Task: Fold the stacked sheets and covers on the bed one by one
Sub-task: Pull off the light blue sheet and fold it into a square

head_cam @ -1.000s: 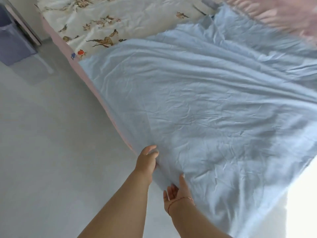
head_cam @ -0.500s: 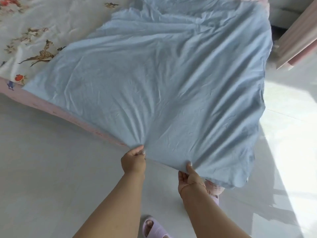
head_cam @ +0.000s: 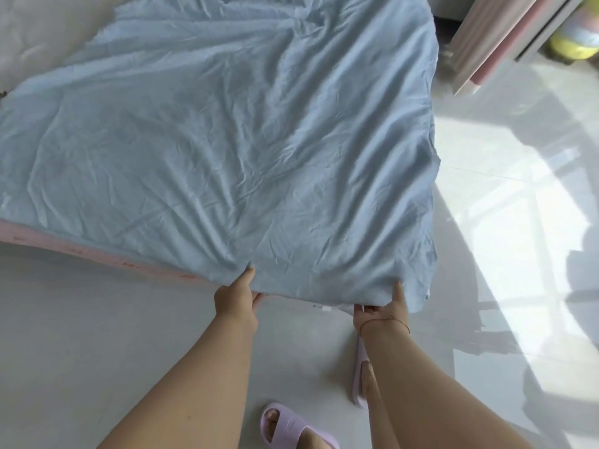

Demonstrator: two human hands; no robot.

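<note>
A large light-blue sheet [head_cam: 233, 140] lies spread and wrinkled over the bed, its near edge hanging over the bed's side. My left hand [head_cam: 236, 296] pinches that near edge with thumb on top and fingers under the cloth. My right hand [head_cam: 385, 311], with a thin bracelet at the wrist, grips the same edge close to the sheet's near right corner. Creases fan out from both grips. A white floral cover [head_cam: 35, 30] shows under the sheet at the far left.
The pink bed side [head_cam: 81, 251] runs along the lower left of the sheet. Pale floor tiles [head_cam: 81, 351] lie around my feet in lilac slippers [head_cam: 291, 427]. Pink-and-white striped furniture [head_cam: 492, 37] stands at the top right, beside sunlit floor.
My hands have moved apart along the sheet's near edge, the right one sliding toward the corner. The view has shifted right and closer, and the sheet lies flatter across the bed.
</note>
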